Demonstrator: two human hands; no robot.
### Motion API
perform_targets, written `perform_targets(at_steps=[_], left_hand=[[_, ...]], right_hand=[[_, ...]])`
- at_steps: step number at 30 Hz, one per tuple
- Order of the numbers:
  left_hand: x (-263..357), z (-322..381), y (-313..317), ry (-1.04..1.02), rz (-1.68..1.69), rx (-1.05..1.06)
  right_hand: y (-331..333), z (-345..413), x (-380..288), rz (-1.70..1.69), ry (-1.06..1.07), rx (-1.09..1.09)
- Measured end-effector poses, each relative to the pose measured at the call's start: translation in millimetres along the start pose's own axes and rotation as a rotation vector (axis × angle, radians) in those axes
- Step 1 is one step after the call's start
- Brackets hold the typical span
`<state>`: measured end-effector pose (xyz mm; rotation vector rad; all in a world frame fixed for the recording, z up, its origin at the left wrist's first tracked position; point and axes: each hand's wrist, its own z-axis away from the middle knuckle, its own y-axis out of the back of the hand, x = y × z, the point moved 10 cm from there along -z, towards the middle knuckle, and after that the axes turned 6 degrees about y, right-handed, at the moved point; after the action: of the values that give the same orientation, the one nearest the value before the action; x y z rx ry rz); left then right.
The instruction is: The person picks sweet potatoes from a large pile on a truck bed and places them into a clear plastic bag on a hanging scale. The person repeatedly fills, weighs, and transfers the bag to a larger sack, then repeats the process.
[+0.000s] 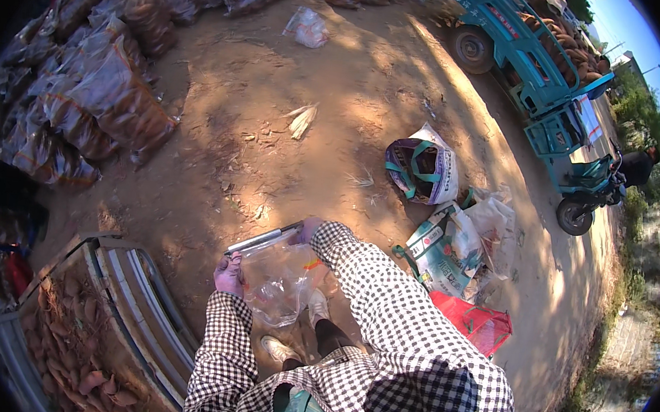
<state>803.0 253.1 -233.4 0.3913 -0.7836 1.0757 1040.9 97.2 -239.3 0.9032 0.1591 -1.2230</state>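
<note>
A clear plastic bag [279, 287] hangs between my hands, above my shoes. Along its upper edge runs a straight silvery bar [262, 241], dark towards its right end; whether it is a metal rod or a folded rim I cannot tell. My left hand [230, 275], in a pinkish-purple glove, grips the near left end of the bar and the bag's edge. At the far right end, my right hand [307, 231], gloved alike, is closed on the bag's edge. Its fingers are partly hidden by the checked sleeve [370, 280].
A truck bed [139, 301] with loose sweet potatoes [79, 349] stands at lower left. Filled plastic sacks [110, 92] are piled behind. To my right lie a woven tote [421, 167], a printed sack [444, 251] and a red bag [472, 324]. A loaded blue cargo tricycle [531, 64] stands beyond.
</note>
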Motion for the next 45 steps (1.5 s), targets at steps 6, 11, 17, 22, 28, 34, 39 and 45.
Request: perform_targets(at_steps=[6, 11, 17, 22, 28, 34, 39, 45], left_hand=[[42.4, -10.0, 16.0, -0.137, -0.349, -0.250], [64.2, 52.9, 40.1, 0.023, -1.507, 0.172], [-34.2, 81.9, 80.3, 0.211, -1.253, 0.061], [-72.8, 103.8, 59.6, 0.378, -0.804, 0.008], [-60.3, 101.9, 51.7, 0.352, -0.793, -0.102], [-26.6, 118.9, 41.5, 0.229, -0.937, -0.035], [-17.5, 126.2, 54.3, 0.170, -0.786, -0.013], [-59.8, 139.7, 19.3, 0.589, -0.013, -0.233]], right_hand=[[8.0, 13.2, -18.6, -0.112, 0.112, 0.054], [11.1, 99.0, -6.8, 0.221, -0.089, 0.173], [-38.5, 159.3, 50.7, -0.054, -0.395, 0.263], [-80.5, 179.5, 22.9, -0.208, -0.456, 0.258], [-89.0, 205.3, 9.0, -0.441, -0.459, 0.481], [-84.3, 202.7, -9.1, -0.229, -0.577, 0.491], [-90.2, 205.0, 61.8, -0.412, -0.444, 0.402], [-69.2, 219.5, 50.2, -0.269, -0.295, 0.619]])
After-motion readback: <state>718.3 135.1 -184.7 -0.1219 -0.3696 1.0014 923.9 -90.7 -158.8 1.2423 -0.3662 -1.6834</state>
